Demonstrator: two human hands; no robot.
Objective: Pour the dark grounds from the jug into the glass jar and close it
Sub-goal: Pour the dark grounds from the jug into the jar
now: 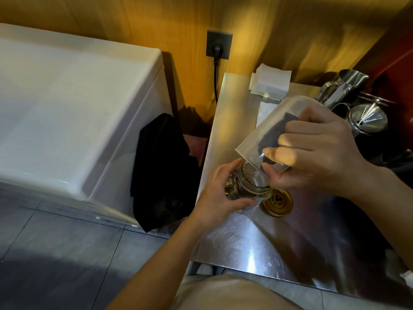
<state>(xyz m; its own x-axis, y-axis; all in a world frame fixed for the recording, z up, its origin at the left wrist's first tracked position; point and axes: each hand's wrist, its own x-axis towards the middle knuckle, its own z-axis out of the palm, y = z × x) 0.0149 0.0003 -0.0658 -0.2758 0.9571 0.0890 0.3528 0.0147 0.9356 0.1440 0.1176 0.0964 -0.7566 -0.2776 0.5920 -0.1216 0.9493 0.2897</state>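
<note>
My right hand (317,151) grips a clear plastic jug (268,130), tipped steeply down to the left, its rim over the mouth of a glass jar (248,182). Dark grounds (273,133) lie along the jug's lower wall, partly behind my fingers. My left hand (220,193) wraps the jar's left side and holds it upright on the steel table (257,240). Some dark grounds show inside the jar. The jar's gold lid (277,203) lies flat on the table just right of the jar, partly hidden by my right hand.
Steel pitchers (344,88) and a metal funnel (368,117) stand at the table's back right. White paper filters (270,82) lie at the back. Left of the table sit a white chest appliance (73,104), a black cloth (163,171) and a wall socket (219,44).
</note>
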